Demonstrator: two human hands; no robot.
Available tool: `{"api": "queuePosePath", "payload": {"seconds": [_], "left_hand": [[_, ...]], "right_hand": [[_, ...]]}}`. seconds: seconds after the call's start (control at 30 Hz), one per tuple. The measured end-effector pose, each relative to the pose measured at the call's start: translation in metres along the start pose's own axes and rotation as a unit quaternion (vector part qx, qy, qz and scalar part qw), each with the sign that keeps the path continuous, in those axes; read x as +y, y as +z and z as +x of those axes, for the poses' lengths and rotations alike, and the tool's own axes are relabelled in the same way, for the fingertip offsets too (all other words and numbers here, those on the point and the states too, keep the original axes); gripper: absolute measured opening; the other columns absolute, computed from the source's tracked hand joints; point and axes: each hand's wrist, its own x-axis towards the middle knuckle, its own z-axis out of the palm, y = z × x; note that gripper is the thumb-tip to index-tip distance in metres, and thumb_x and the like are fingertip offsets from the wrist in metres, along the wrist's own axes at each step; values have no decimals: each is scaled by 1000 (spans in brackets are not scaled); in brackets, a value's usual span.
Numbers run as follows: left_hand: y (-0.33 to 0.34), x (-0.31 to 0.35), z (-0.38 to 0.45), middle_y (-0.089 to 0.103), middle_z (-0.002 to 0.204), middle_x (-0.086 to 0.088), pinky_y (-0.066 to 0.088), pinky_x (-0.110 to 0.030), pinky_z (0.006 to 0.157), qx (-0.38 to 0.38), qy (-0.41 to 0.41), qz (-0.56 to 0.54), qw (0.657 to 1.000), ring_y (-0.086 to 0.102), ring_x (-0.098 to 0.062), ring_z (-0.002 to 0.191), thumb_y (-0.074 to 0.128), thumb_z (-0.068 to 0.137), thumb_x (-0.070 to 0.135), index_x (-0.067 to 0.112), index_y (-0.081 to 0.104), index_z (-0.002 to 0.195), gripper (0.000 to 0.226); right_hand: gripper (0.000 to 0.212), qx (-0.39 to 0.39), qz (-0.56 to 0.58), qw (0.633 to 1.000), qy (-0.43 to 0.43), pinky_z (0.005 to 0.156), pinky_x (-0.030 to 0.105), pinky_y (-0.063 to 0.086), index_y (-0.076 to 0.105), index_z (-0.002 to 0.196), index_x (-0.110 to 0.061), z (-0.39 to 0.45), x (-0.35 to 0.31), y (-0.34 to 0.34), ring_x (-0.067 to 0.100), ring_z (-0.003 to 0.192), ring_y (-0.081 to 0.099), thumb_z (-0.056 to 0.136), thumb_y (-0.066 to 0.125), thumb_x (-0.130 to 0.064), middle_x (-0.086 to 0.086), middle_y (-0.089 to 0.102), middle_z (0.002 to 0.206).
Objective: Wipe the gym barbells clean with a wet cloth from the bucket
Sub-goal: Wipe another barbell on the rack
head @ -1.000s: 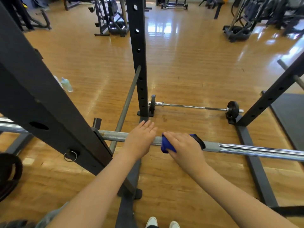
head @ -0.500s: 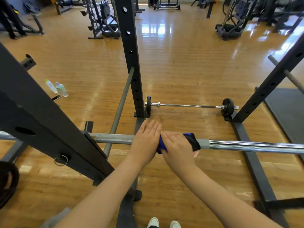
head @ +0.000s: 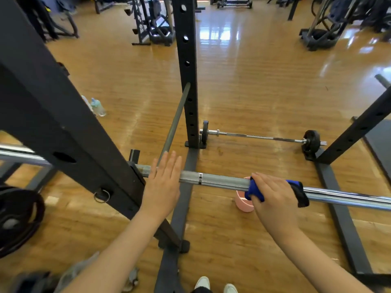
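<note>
A long steel barbell (head: 222,181) lies across the rack in front of me, running left to right. My right hand (head: 273,197) grips a blue and black cloth (head: 255,190) wrapped round the bar, right of centre. My left hand (head: 164,182) rests flat on the bar with straight fingers, near the rack upright. A pink bucket (head: 242,203) stands on the floor under the bar, partly hidden by my right hand. A second, thinner barbell (head: 260,136) with small black plates lies on the floor beyond.
Black rack uprights (head: 187,70) stand left, centre and right, with base rails (head: 342,218) on the wooden floor. A black weight plate (head: 17,218) sits at the left end. Water bottles (head: 97,106) stand on the floor at left. Gym machines line the back.
My right hand has slid the cloth rightward along the bar, away from my left hand. The pink bucket now shows under the bar. My left hand stays near the upright.
</note>
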Motion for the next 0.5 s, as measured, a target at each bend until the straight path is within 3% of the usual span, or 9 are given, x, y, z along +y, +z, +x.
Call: {"api": "queuePosePath", "payload": {"seconds": [0.17,0.23,0.3,0.4,0.5], "left_hand": [[2,-2,-32,42,142,-24,32,-44,104,-32,-84,-36,995,42,-38,131,84,55,14,-5,39,138,96],[-1,-5,-45,14,154,-22,14,-38,112,-62,-102,-23,993,20,-35,142,70,77,19,-2,8,145,95],[4,-10,-57,-16,155,-15,-8,-34,111,-70,-81,-7,994,-8,-28,145,44,96,20,4,-23,138,81],[2,-12,-64,-18,156,-13,-15,-32,107,-81,-78,0,994,-14,-25,145,38,99,20,5,-28,134,77],[-4,-9,-63,-15,157,-12,-13,-30,107,-69,-104,-34,992,-12,-24,145,37,98,16,6,-25,137,74]], "right_hand": [[55,-63,38,995,-70,76,43,55,72,98,0,28,-68,29,27,82,70,46,90,-2,11,73,93],[49,-87,59,988,-116,69,36,55,73,94,-4,47,-107,50,24,74,70,48,90,-8,7,73,85],[41,-106,72,980,-152,60,28,52,73,87,-7,64,-143,64,21,64,67,49,89,-11,2,69,72],[38,-152,58,974,-160,57,27,51,73,87,-7,73,-165,74,22,62,66,52,88,-13,3,69,70],[43,-178,56,968,-170,69,36,53,69,107,-4,74,-161,69,28,82,69,66,80,-10,9,72,93]]}}
